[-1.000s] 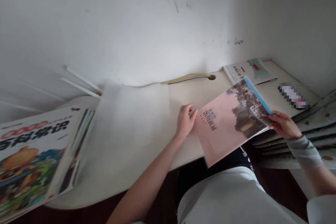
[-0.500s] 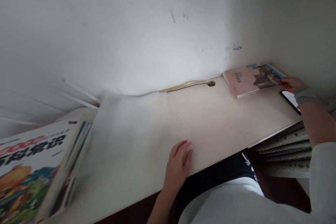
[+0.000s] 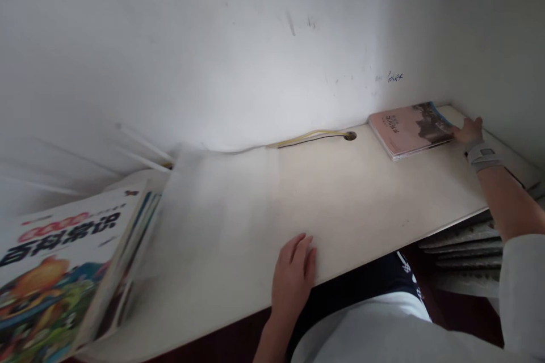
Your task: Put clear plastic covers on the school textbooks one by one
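Near the desk's front edge, my left hand (image 3: 293, 278) lies on the white desk (image 3: 340, 198) with its fingers stretched out, holding nothing. At the far right, my right hand (image 3: 470, 133) is at the right edge of a stack of pink booklets (image 3: 411, 129). Its thumb side touches or nearly touches that edge, and the fingers are spread apart. The top booklet has a dark picture and a blue strip at its right end. The booklets sit flat against the back wall, squared up in one pile.
A pile of larger books (image 3: 63, 272) with a colourful cover stands at the desk's left. Yellow and black cables (image 3: 309, 137) run along the wall into a round hole (image 3: 349, 136). A dark edge (image 3: 514, 177) shows behind my right forearm. Folded patterned fabric (image 3: 464, 249) hangs below the desk.
My right hand has shifted from gripping the booklets' right corner to spread fingers beside it. The booklets look more evenly stacked. The phone is now mostly hidden by my forearm. My left hand stays put.
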Tool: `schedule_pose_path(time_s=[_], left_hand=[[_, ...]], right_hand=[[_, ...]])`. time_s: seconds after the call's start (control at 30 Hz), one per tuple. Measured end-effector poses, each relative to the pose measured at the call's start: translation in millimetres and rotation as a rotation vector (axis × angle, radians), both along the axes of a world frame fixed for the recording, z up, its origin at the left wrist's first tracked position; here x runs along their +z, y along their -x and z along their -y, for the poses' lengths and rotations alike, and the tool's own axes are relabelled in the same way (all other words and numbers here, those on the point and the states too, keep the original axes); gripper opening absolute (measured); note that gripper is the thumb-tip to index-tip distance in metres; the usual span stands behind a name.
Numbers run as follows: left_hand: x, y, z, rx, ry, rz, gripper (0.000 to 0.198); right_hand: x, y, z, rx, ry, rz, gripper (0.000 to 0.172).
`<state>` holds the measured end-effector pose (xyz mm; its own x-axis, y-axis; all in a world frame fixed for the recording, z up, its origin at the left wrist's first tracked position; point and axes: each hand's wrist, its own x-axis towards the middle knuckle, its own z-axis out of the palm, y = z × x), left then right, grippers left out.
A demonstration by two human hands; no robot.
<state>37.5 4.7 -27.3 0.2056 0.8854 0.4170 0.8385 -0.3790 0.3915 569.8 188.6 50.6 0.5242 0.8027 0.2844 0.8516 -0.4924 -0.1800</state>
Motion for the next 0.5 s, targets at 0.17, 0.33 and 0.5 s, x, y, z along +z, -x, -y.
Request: schedule_pose_path(time_s=[0.17, 0.33, 0.5], left_hand=[[3.1, 2, -4, 0.005, 0.021, 0.006, 0.025], [24.3, 25, -34, 0.109, -0.057, -0.073, 0.032], [36.7, 63, -74, 0.381, 0.118, -0.297, 0.051]], right_hand=[[-28.5, 51, 14, 0.258, 0.104, -0.016, 0.055], [-56.3, 83, 15, 0.347, 0.197, -0.036, 0.052], [-57.0, 95, 24, 0.363, 0.134, 0.085, 0.057]])
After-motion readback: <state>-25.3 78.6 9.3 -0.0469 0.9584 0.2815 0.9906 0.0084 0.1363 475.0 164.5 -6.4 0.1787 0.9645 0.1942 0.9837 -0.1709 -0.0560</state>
